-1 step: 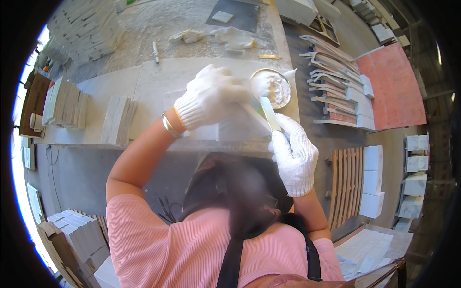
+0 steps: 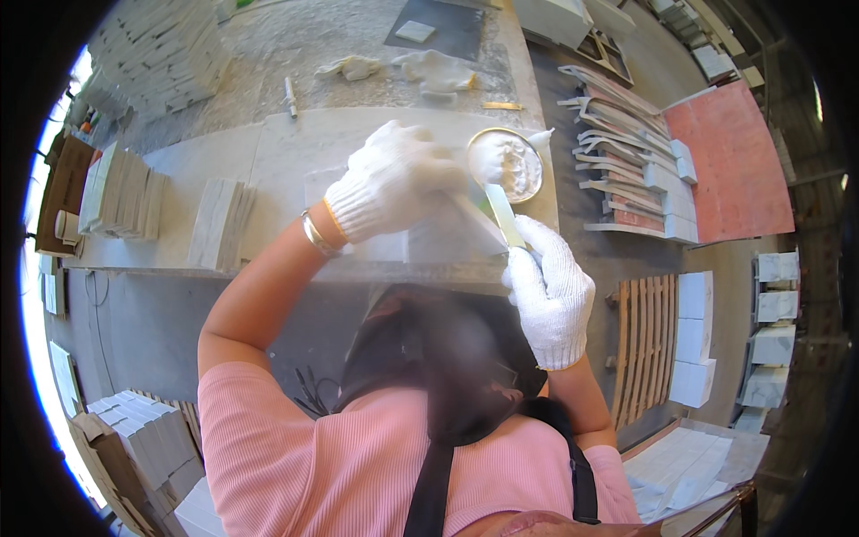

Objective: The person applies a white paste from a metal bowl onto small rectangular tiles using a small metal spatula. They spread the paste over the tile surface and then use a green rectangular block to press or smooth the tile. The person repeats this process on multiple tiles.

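Note:
My left hand (image 2: 389,183), in a white knit glove, is closed over the bench with its fingers partly blurred. A pale flat strip (image 2: 476,224) of stone or tile reaches from under its fingers toward my right hand; the grip on it is largely hidden. My right hand (image 2: 552,300), also gloved, is wrapped round a putty knife with a pale, light-greenish blade (image 2: 503,213). The blade points up and away, its tip near the lower rim of a round open tin of white paste (image 2: 508,166). That tin stands on the pale board at the bench's right side.
Tile stacks (image 2: 125,197) and upright tiles (image 2: 219,224) stand to the left on the bench. Behind lie spare gloves (image 2: 436,72), a marker-like stick (image 2: 290,97) and a dark sheet (image 2: 434,29). Right of the bench are curved strips (image 2: 617,143) and a wooden pallet (image 2: 646,349).
My right hand and the putty knife have shifted very slightly down and to the right. My left hand stays nearly in place.

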